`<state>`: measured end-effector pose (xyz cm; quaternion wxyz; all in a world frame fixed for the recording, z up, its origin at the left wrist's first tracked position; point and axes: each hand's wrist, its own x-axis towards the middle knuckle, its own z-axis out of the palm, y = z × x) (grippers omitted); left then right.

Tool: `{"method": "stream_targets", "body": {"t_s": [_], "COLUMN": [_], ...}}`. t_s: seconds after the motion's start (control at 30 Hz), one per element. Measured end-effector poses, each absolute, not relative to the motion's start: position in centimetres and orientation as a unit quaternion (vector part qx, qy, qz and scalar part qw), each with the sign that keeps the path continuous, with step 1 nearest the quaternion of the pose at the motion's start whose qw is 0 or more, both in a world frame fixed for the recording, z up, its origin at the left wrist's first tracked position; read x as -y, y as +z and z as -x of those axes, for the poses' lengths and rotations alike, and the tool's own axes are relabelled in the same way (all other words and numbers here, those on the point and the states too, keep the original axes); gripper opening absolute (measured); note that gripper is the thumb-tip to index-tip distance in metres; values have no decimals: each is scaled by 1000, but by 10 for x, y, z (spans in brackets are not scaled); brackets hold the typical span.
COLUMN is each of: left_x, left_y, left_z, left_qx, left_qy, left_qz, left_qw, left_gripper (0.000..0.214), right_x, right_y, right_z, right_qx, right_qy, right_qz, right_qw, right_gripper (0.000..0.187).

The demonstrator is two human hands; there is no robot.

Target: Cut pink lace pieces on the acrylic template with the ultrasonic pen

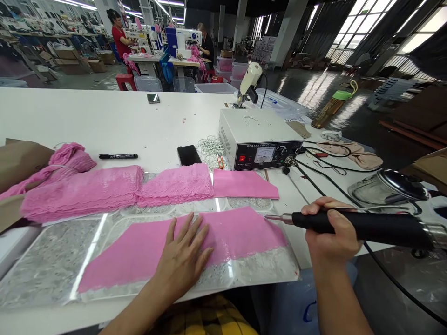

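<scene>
One cloth (223, 237), likely light and limp, best pressed flat mid-length: left grip (183, 260) rests there, fingers apart; right grip (331, 242) clamped around the tool (384, 228).

- I see tall gridded windows (361, 23) at the right, flanked by dark curtains (323, 28).
- On my feed, the grey floor (307, 87) shines with reflected light.
- Pale pillars (287, 35) stand farther back.
- I make out lit ceiling tubes (82, 5) at upper left.
- Below them I spot sewing tables (139, 58) and a red stool (125, 78).
- A white worktable (52, 116) spans my foreground.
</scene>
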<state>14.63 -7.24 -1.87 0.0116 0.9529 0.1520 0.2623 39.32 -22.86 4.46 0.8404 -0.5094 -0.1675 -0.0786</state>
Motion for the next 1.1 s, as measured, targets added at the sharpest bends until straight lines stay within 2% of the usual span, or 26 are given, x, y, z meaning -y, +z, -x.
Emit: {"method": "stream_targets", "body": {"t_s": [1.1], "left_x": [60], "left_y": [-16], "left_z": [-144], "left_qx": [-96], "left_qy": [237], "left_qz": [-965], "left_qw": [-54], "left_gripper": [40], "right_x": [271], "right_y": [44], "right_z": [-396], "right_qx": [144], "right_qy": [-107], "right_qz": [523], "right_qw": [833], "right_gripper": [10]}}
